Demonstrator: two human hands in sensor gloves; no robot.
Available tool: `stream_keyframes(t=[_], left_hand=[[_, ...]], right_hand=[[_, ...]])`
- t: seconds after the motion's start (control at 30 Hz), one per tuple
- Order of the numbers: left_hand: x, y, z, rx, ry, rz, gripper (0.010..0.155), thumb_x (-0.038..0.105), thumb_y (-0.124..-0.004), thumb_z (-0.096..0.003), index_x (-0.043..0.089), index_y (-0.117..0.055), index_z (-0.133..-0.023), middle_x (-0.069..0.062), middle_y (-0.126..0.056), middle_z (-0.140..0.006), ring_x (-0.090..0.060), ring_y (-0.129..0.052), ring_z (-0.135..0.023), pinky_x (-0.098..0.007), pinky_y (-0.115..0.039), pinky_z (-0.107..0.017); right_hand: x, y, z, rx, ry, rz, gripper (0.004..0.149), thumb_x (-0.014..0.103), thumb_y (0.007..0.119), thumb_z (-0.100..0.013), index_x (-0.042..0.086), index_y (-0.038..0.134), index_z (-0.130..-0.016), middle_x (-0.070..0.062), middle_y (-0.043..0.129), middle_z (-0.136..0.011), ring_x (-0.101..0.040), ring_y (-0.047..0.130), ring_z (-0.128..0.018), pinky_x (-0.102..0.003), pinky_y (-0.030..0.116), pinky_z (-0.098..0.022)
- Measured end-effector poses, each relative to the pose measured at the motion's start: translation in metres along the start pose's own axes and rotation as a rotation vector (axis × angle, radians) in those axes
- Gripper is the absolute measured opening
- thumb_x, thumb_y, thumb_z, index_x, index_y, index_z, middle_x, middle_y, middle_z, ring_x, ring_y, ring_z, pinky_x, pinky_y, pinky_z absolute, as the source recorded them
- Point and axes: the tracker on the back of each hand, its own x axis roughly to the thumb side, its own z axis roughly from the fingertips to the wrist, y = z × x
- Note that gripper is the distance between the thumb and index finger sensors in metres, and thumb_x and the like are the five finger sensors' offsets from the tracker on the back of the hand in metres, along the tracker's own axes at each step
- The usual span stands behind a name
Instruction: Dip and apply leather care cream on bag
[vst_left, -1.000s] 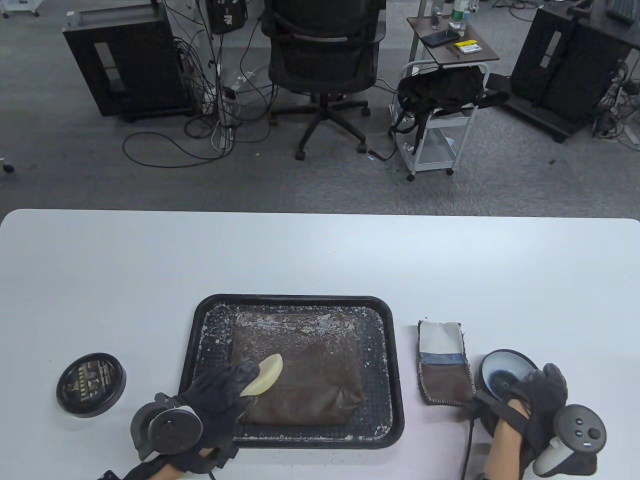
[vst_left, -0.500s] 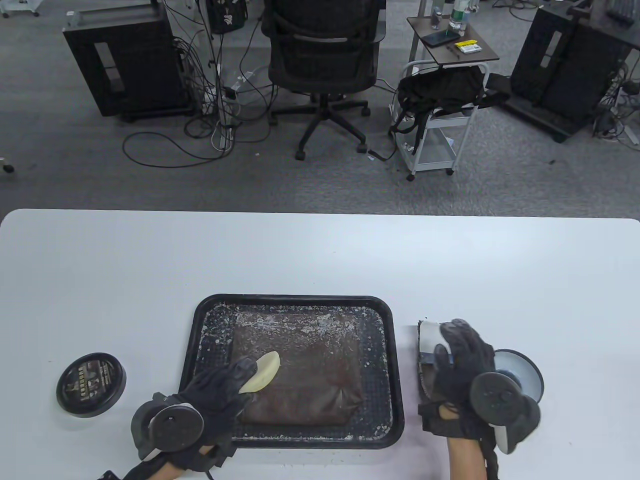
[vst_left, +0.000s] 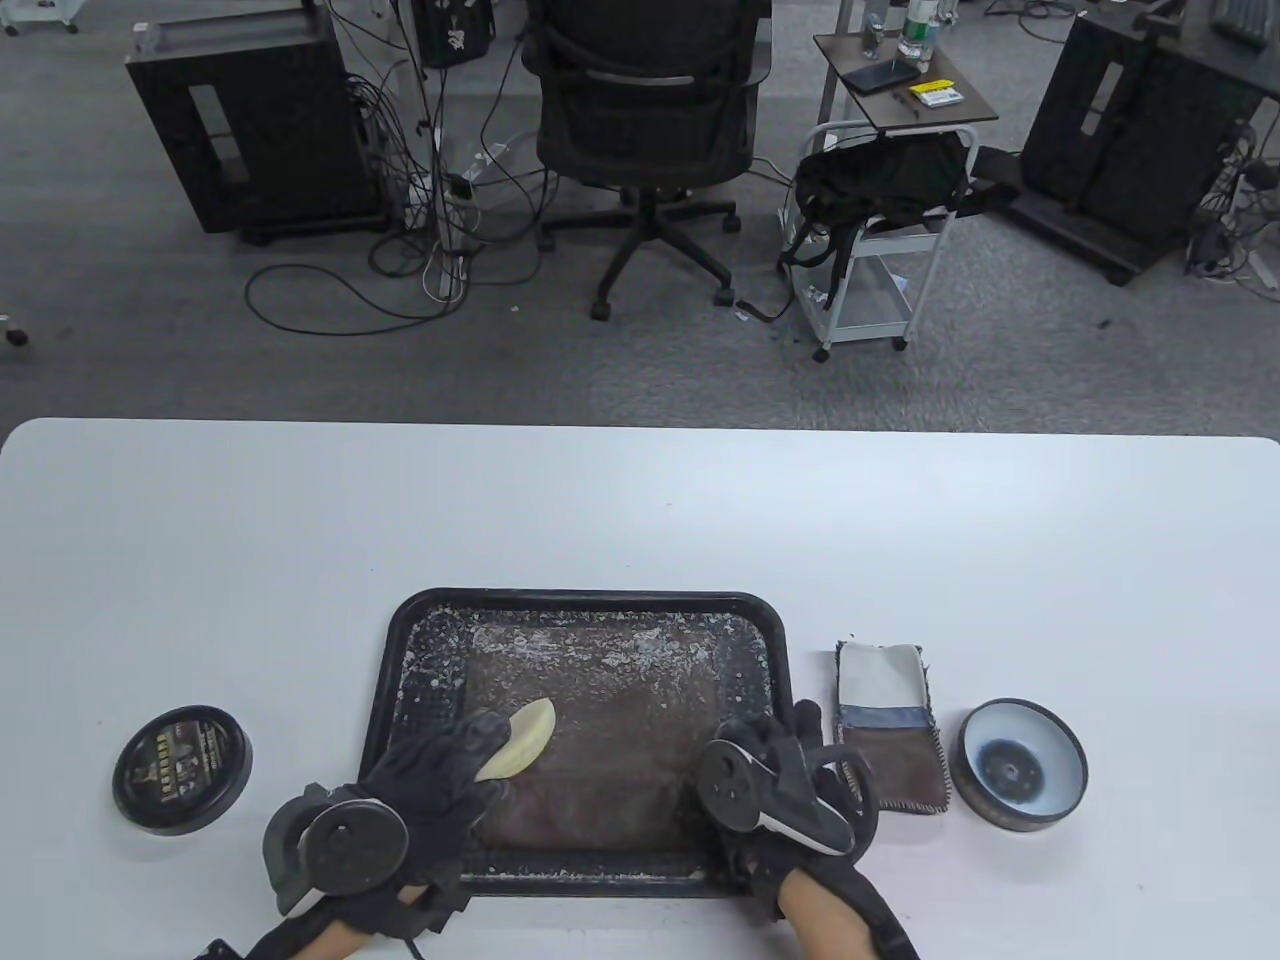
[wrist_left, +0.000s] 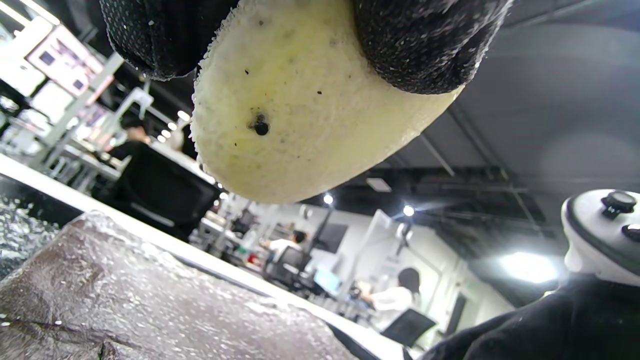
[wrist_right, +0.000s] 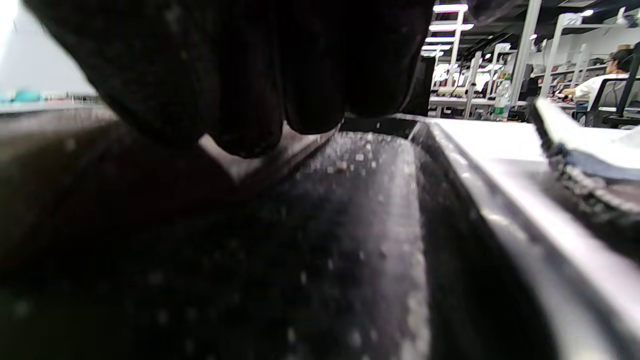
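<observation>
Lying flat in the tray, the brown bag looks white-flecked.

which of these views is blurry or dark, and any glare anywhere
Table view: sharp and evenly lit, straight edges bowed by the wide lens. Left wrist view: the sponge and the bag are in focus, the room behind soft, with ceiling-light flare at lower right. Right wrist view: the right hand is a dark blur filling the top; the tray rim catches glare.
</observation>
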Motion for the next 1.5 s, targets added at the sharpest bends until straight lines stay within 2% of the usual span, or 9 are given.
stream_keyframes(t=[0.33,0.53,0.83,0.93,1.07,1.27,1.37,1.43,1.5], left_hand=[[0.001,-0.003,-0.002,-0.012,0.018,-0.020,0.054,0.042,-0.082,-0.0378,0.026,-0.077,-0.089,-0.005,-0.091,-0.088,-0.025,-0.098,-0.077,-0.046,-0.079,-0.061],[0.010,-0.001,-0.009,-0.024,0.012,-0.086,0.054,0.042,-0.082,-0.0383,0.027,-0.075,-0.090,-0.004,-0.089,-0.091,-0.025,-0.096,-0.081,-0.047,-0.077,-0.062],[0.045,-0.013,-0.052,-0.075,-0.018,-0.202,0.055,0.042,-0.081,-0.0394,0.029,-0.073,-0.092,-0.002,-0.086,-0.094,-0.025,-0.092,-0.085,-0.048,-0.075,-0.065],[0.059,-0.031,-0.075,-0.098,-0.026,-0.218,0.055,0.043,-0.081,-0.0398,0.031,-0.072,-0.093,0.000,-0.084,-0.096,-0.022,-0.090,-0.088,-0.046,-0.074,-0.068],[0.073,-0.072,-0.103,-0.157,-0.023,-0.250,0.054,0.041,-0.080,-0.0407,0.035,-0.070,-0.093,0.004,-0.079,-0.100,-0.021,-0.084,-0.093,-0.047,-0.069,-0.071],[0.079,-0.127,-0.129,-0.229,0.026,-0.311,0.054,0.041,-0.077,-0.0420,0.038,-0.067,-0.094,0.006,-0.075,-0.103,-0.022,-0.078,-0.097,-0.048,-0.066,-0.073],[0.080,-0.154,-0.136,-0.320,0.060,-0.346,0.054,0.042,-0.076,-0.0426,0.039,-0.065,-0.095,0.008,-0.067,-0.107,-0.020,-0.071,-0.101,-0.048,-0.063,-0.075],[0.081,-0.174,-0.138,-0.431,0.035,-0.439,0.054,0.042,-0.076,-0.0420,0.040,-0.065,-0.095,0.009,-0.060,-0.109,-0.018,-0.064,-0.104,-0.048,-0.058,-0.077],[0.082,-0.183,-0.137,-0.471,0.016,-0.474,0.056,0.042,-0.077,-0.0414,0.040,-0.063,-0.095,0.010,-0.058,-0.109,-0.018,-0.063,-0.104,-0.047,-0.058,-0.077]], right_hand=[[0.007,0.006,-0.008,0.050,0.047,0.042,0.039,0.035,0.091,-0.034,0.016,0.096,-0.068,-0.008,0.090,-0.088,-0.036,0.088,-0.085,-0.071,0.051,-0.068],[0.001,0.007,-0.009,0.064,0.054,-0.009,0.039,0.035,0.091,-0.034,0.016,0.096,-0.068,-0.008,0.089,-0.088,-0.036,0.088,-0.084,-0.069,0.053,-0.068],[-0.019,0.011,-0.013,0.104,0.068,-0.159,0.039,0.037,0.091,-0.034,0.019,0.093,-0.069,-0.006,0.086,-0.088,-0.033,0.087,-0.081,-0.066,0.057,-0.067],[-0.022,0.012,-0.012,0.108,0.069,-0.193,0.039,0.036,0.090,-0.035,0.018,0.094,-0.070,-0.006,0.085,-0.089,-0.033,0.086,-0.082,-0.066,0.057,-0.067],[-0.025,0.014,-0.011,0.113,0.074,-0.226,0.040,0.036,0.089,-0.036,0.018,0.093,-0.071,-0.006,0.084,-0.090,-0.034,0.084,-0.083,-0.065,0.055,-0.067],[-0.028,0.016,-0.011,0.122,0.085,-0.254,0.040,0.036,0.089,-0.036,0.018,0.092,-0.072,-0.006,0.083,-0.091,-0.033,0.081,-0.084,-0.065,0.053,-0.068],[-0.027,0.015,-0.011,0.123,0.089,-0.256,0.040,0.036,0.088,-0.036,0.018,0.092,-0.072,-0.006,0.082,-0.090,-0.033,0.081,-0.083,-0.065,0.053,-0.068],[-0.027,0.015,-0.011,0.122,0.093,-0.259,0.040,0.036,0.088,-0.036,0.018,0.092,-0.072,-0.006,0.082,-0.090,-0.033,0.081,-0.084,-0.064,0.052,-0.068],[-0.027,0.016,-0.011,0.121,0.098,-0.263,0.040,0.037,0.088,-0.037,0.017,0.093,-0.071,-0.007,0.082,-0.090,-0.034,0.081,-0.083,-0.065,0.052,-0.068]])
